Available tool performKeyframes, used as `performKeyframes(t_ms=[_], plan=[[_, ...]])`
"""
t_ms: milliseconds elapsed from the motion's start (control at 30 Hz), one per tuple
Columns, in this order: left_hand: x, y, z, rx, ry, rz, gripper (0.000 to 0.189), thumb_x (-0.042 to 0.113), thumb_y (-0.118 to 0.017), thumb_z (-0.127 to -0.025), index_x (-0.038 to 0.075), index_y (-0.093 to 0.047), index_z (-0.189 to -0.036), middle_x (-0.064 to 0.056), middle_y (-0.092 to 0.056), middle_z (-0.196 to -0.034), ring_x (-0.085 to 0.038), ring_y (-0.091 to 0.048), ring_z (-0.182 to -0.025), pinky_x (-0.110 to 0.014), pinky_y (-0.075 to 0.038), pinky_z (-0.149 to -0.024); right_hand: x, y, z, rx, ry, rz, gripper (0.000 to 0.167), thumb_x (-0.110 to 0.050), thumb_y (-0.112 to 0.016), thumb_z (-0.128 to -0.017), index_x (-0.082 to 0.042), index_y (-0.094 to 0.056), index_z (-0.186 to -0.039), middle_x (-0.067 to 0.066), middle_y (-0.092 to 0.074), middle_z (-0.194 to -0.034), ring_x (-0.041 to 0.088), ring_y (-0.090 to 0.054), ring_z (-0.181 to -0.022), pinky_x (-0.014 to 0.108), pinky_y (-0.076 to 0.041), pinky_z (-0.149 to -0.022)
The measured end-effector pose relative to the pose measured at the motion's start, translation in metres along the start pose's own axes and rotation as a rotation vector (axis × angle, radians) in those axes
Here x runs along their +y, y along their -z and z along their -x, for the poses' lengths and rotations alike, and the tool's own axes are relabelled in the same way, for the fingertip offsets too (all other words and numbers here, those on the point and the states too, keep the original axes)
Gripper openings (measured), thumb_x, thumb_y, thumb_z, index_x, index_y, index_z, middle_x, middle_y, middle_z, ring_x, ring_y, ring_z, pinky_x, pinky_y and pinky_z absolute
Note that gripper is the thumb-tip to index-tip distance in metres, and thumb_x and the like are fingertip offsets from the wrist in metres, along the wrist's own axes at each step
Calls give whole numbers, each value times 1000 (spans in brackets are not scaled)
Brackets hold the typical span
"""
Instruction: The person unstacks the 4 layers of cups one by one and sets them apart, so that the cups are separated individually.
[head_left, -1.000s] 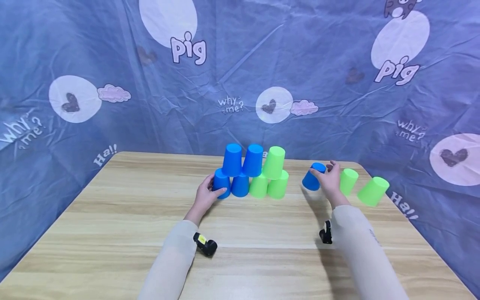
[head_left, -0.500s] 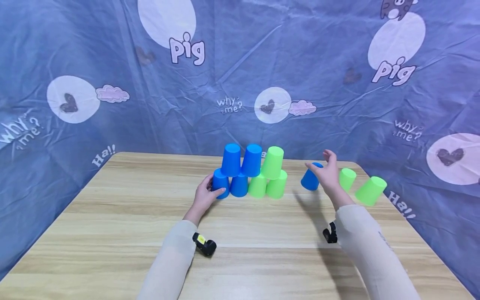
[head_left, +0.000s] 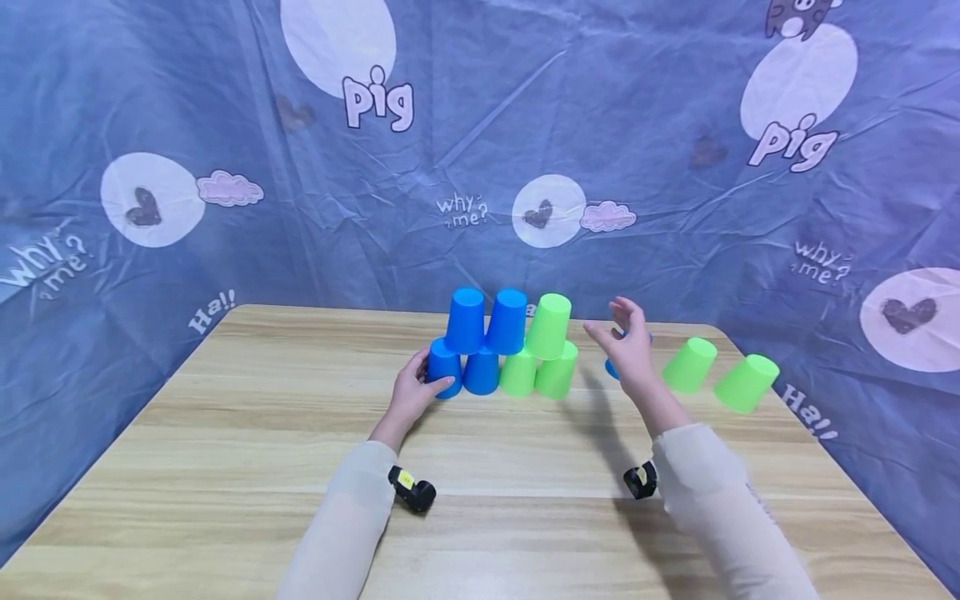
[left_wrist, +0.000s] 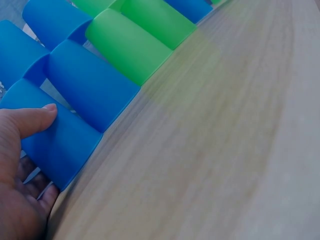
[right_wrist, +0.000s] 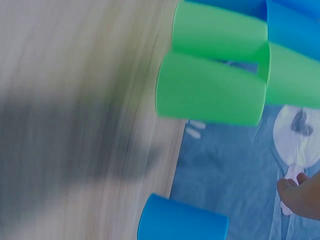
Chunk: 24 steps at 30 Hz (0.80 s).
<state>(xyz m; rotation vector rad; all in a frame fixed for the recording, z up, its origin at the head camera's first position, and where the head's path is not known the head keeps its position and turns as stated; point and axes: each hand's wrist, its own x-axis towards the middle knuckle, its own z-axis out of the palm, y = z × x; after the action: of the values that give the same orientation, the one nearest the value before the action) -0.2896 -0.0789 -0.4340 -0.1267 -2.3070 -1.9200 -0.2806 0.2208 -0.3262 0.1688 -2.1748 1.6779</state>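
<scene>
Upside-down plastic cups form two tiers mid-table. Two blue cups and two green cups make the lower tier; on them rest two blue cups and a green cup (head_left: 549,327). My left hand (head_left: 411,393) holds the lower-left blue cup (left_wrist: 62,142), its thumb across the front and its fingers round the far side. My right hand (head_left: 628,346) hovers, holding nothing, with thumb and fingers spread, right of the tiers. It partly hides a single blue cup (right_wrist: 182,220) standing behind it in the head view.
Two more upside-down green cups stand at the right, a nearer one (head_left: 747,383) and a farther one (head_left: 690,365). The wooden table (head_left: 480,533) ends at a patterned blue cloth (head_left: 465,150) hung behind it.
My right hand has let go of the single blue cup, risen off it and shifted left toward the tiers. The left hand keeps its hold on the lower-left cup.
</scene>
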Motion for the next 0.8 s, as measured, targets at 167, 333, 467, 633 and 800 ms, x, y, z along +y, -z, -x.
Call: performKeyframes(t_ms=[167, 333, 467, 633, 800], plan=[[-1, 0, 0, -2, 21, 4, 63, 16, -66, -77, 8, -35, -131, -14, -37, -130, -29, -34, -118, -42, -28, -95, 0, -13, 5, -53, -14, -15, 70, -13, -64, -78, 1, -20, -131, 20, -31, -130, 29, -27, -121, 38, -24, -98], [0, -1, -1, -6, 26, -1, 63, 16, -66, -77, 8, -35, -131, -13, -37, -131, -28, -33, -119, -42, -28, -95, 3, -24, 8, -105, -34, -16, 72, -17, -64, -78, -2, -20, -132, 19, -31, -131, 28, -28, -121, 38, -25, -97], [0, -1, -1, -9, 18, -6, 61, 17, -65, -77, 9, -36, -131, -13, -37, -130, -28, -33, -119, -42, -28, -95, 5, -31, 10, -120, -53, -13, 74, -20, -66, -77, -3, -20, -133, 19, -32, -131, 30, -28, -120, 40, -25, -97], [-1, -1, -2, -6, 23, -7, 61, 16, -65, -77, 9, -36, -131, -12, -38, -130, -28, -34, -118, -42, -28, -95, 7, -40, 11, -137, -69, -18, 74, -18, -66, -77, -4, -19, -133, 16, -33, -129, 29, -29, -120, 39, -25, -97], [0, -1, -1, -4, 30, -7, 63, 17, -66, -77, 9, -35, -131, -13, -37, -130, -28, -33, -118, -42, -28, -95, 9, -48, 10, -147, -59, -21, 71, -15, -65, -77, -6, -21, -133, 15, -35, -128, 27, -32, -118, 39, -26, -96]])
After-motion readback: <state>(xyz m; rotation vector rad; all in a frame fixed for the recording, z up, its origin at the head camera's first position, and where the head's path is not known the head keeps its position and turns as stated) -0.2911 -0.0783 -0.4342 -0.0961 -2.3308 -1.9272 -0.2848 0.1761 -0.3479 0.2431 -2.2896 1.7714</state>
